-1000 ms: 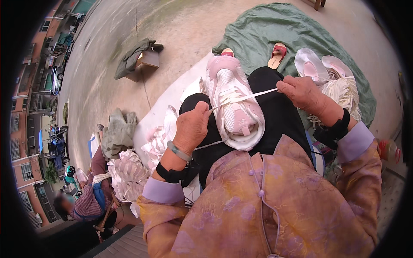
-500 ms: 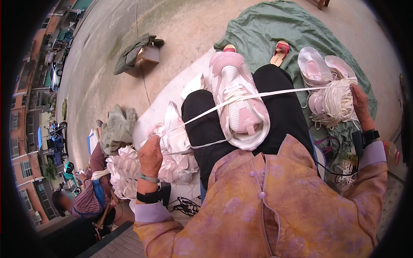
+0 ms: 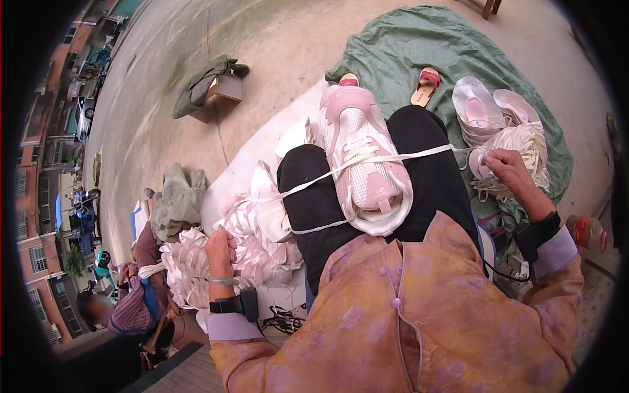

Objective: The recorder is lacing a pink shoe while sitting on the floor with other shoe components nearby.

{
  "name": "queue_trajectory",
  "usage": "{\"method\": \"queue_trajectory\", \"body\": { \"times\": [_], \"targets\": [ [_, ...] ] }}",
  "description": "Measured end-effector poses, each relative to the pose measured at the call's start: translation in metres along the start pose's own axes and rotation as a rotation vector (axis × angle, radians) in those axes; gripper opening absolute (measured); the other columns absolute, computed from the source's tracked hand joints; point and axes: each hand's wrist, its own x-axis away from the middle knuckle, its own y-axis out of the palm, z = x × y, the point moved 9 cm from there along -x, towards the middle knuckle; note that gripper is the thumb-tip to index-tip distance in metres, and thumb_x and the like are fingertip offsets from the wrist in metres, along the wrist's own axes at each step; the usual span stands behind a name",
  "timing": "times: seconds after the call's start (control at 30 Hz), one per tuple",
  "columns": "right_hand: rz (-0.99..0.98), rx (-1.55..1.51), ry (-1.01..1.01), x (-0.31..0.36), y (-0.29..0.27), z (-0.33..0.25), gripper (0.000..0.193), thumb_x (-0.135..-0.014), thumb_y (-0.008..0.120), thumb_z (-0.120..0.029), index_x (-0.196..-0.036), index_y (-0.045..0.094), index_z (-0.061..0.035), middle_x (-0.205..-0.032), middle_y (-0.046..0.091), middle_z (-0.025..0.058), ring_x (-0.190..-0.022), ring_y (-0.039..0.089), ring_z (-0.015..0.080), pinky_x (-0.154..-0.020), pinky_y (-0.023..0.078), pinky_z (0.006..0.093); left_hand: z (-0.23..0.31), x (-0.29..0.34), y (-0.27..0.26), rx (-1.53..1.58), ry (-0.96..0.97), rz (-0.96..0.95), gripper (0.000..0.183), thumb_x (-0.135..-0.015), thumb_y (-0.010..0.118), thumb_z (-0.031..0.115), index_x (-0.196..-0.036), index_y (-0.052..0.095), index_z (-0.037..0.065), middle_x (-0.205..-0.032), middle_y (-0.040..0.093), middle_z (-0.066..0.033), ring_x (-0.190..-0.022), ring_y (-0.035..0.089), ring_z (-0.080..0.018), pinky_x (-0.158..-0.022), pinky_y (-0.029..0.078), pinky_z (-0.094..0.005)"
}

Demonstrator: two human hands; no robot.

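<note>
A pink and white sneaker [image 3: 373, 182] rests on my lap between my black-trousered thighs, toe pointing away and heel opening toward me. A flat white shoelace [image 3: 426, 153] passes through its upper eyelets and stretches out to both sides. My right hand [image 3: 512, 173] pinches the lace's right end, beside a thick bundle of white laces [image 3: 524, 149]. On the other side, my left hand [image 3: 221, 252] is closed with fingers curled around the lace's left end, above a heap of pink and white shoe pieces [image 3: 262, 252].
Pink and white shoes [image 3: 477, 108] stand on a green cloth [image 3: 400, 49] at the far right. A box with a dark cloth [image 3: 226, 86] sits on the concrete. A co-worker [image 3: 131, 298] sits at left. A plastic bottle [image 3: 585, 234] stands by my right arm.
My right hand has come inward and nearer to me along the lace. My left hand has lowered slightly toward me. The lace has gone from taut to slightly slack.
</note>
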Motion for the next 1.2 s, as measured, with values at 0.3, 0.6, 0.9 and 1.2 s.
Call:
{"method": "queue_trajectory", "body": {
  "times": [0.3, 0.6, 0.9, 1.2],
  "targets": [
    [-0.368, -0.409, 0.171, -0.004, 0.152, -0.054, 0.017, -0.089, 0.060, -0.018, -0.081, 0.062, -0.0031, -0.061, 0.054, -0.0020, -0.049, 0.050, 0.0030, -0.041, 0.037, 0.0177, 0.069, 0.092, 0.219, 0.311, -0.087, -0.829, 0.018, -0.094, 0.049, 0.017, -0.102, 0.056, 0.002, -0.070, 0.058, -0.0057, -0.040, 0.042, -0.0060, -0.037, 0.032, -0.0180],
    [-0.257, -0.467, 0.041, -0.022, 0.161, -0.072, 0.015, -0.090, 0.058, -0.017, -0.086, 0.061, -0.0028, -0.066, 0.058, -0.0005, -0.054, 0.054, 0.0047, -0.048, 0.044, 0.0170, 0.090, 0.091, 0.247, 0.302, -0.002, -0.785, 0.020, -0.096, 0.047, 0.018, -0.108, 0.054, 0.004, -0.068, 0.054, -0.0016, -0.043, 0.039, -0.0025, -0.038, 0.029, -0.0163],
    [-0.157, -0.494, -0.134, -0.040, 0.160, -0.081, 0.007, -0.087, 0.058, -0.009, -0.088, 0.061, -0.0029, -0.072, 0.059, -0.0008, -0.059, 0.054, 0.0032, -0.052, 0.045, 0.0179, 0.126, 0.085, 0.237, 0.542, 0.032, -0.740, 0.027, -0.098, 0.043, 0.023, -0.115, 0.051, 0.005, -0.067, 0.053, -0.0043, -0.042, 0.039, -0.0056, -0.040, 0.032, -0.0194],
    [-0.101, -0.420, -0.256, -0.038, 0.157, -0.092, 0.013, -0.090, 0.059, -0.017, -0.090, 0.062, -0.0040, -0.072, 0.059, -0.0024, -0.060, 0.053, 0.0019, -0.050, 0.042, 0.0157, 0.112, 0.091, 0.243, 0.561, -0.001, -0.667, 0.028, -0.098, 0.042, 0.024, -0.117, 0.050, 0.005, -0.065, 0.055, -0.0062, -0.043, 0.040, -0.0052, -0.040, 0.032, -0.0179]
  ]
}}
